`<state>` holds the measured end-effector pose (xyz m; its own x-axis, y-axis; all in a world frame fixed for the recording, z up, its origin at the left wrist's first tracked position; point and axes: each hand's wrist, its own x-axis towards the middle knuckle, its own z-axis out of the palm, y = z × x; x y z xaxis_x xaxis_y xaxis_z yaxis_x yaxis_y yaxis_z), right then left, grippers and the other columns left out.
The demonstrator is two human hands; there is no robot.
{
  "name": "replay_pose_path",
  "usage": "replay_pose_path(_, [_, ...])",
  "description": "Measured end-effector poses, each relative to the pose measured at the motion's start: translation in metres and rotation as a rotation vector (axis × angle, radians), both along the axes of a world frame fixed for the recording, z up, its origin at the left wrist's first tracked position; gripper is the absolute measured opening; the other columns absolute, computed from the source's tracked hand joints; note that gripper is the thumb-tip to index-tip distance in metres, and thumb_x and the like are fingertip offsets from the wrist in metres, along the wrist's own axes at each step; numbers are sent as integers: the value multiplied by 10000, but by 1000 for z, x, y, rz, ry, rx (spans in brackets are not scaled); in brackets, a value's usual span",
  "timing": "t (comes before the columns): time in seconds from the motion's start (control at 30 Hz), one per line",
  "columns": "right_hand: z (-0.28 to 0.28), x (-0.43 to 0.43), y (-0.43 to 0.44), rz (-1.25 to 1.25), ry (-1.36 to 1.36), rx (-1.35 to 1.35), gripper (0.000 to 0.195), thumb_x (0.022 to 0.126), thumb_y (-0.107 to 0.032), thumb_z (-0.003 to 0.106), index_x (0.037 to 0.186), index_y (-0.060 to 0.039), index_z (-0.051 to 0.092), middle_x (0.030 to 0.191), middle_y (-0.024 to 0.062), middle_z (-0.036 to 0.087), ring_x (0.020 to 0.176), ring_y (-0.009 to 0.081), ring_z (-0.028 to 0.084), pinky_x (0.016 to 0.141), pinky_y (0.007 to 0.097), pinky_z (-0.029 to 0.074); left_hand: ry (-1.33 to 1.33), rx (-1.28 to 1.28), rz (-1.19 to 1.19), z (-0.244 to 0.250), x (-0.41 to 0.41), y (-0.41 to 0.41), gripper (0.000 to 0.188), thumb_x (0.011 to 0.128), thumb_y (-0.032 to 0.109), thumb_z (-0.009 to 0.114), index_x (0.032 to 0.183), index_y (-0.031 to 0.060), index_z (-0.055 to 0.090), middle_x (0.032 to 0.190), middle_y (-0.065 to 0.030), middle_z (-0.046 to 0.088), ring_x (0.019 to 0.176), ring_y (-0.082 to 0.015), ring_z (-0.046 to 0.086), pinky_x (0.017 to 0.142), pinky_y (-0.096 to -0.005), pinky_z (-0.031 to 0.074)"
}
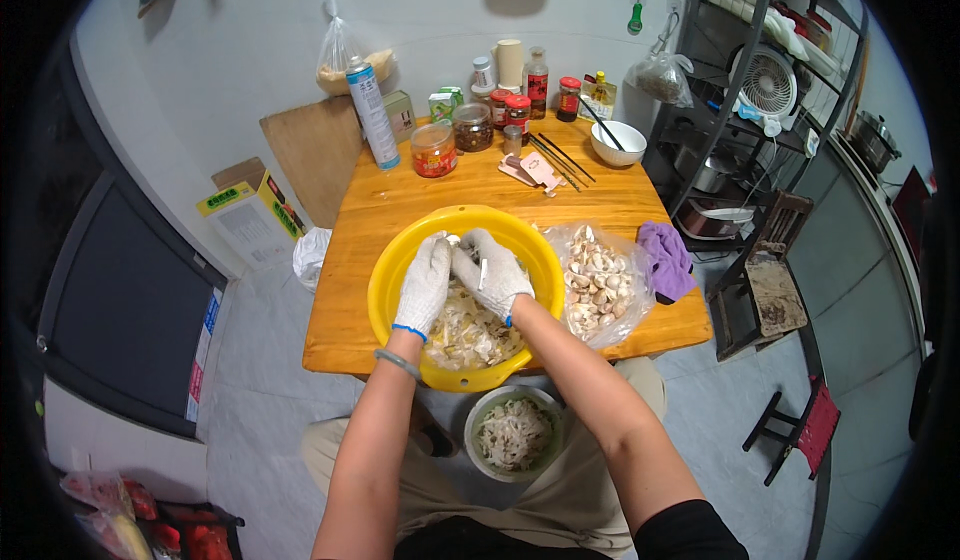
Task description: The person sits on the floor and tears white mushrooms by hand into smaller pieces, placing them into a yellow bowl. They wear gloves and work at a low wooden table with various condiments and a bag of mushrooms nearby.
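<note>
My left hand (424,282) and my right hand (493,269), both in white knit gloves with blue cuffs, meet over a yellow plastic basin (384,293). A small pale garlic clove (452,239) shows between their fingertips, partly hidden by the gloves. Below them, papery garlic skins (472,338) cover the basin's bottom. A white strip of skin clings to the back of the right glove. To the right of the basin, many garlic cloves (600,282) lie on a clear plastic bag (641,290).
Everything stands on a wooden table (337,260). Jars, a spray can (373,113), chopsticks (566,158) and a white bowl (619,145) stand or lie at its back. A purple cloth (666,260) is at the right edge. A bucket of skins (514,434) sits between my legs.
</note>
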<state>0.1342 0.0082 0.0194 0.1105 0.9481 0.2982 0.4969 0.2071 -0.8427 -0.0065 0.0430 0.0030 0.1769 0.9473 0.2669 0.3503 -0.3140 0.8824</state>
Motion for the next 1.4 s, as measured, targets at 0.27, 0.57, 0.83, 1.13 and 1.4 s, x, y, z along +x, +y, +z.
replay_pose_path(0.27, [-11, 4, 8, 118, -58, 16, 331, 889, -323, 608, 1014, -16, 615, 952, 257, 667, 914, 397, 651, 817, 429, 509, -39, -149, 37, 10, 2, -5, 493, 993, 408, 498, 1208, -22, 607, 1173, -240, 643, 1129, -364, 597, 979, -394, 440])
replay_pose_path(0.57, [2, -10, 6, 132, -350, -186, 326, 934, -275, 485, 1030, 27, 557, 964, 306, 654, 945, 460, 634, 837, 518, 493, -89, -113, 37, 1, 1, -3, 418, 979, 348, 546, 1118, -41, 611, 1030, -189, 674, 963, -272, 635, 873, -369, 485])
replay_pose_path(0.83, [11, -16, 0, 116, -480, -144, 238, 930, -214, 474, 999, 3, 543, 964, 279, 649, 901, 451, 639, 799, 520, 501, -389, -295, -40, -5, -3, -2, 396, 971, 308, 581, 1166, -37, 586, 1118, -144, 645, 999, -213, 602, 866, -329, 480])
replay_pose_path(1.13, [-8, 7, 17, 228, 319, -203, 242, 979, -216, 498, 1122, -32, 562, 801, 117, 617, 688, 212, 599, 623, 330, 501, -699, -367, -53, -26, -6, 21, 346, 1040, 314, 464, 1232, 37, 546, 1065, -76, 632, 864, -153, 635, 683, -296, 559])
replay_pose_path(1.4, [-8, 14, 18, 597, 1256, -407, 247, 1005, -180, 509, 1178, -6, 543, 930, 58, 604, 746, 144, 609, 606, 257, 530, -780, -370, -84, -6, -2, 9, 436, 1057, 379, 407, 1250, 11, 538, 1152, -109, 633, 989, -181, 636, 853, -329, 548])
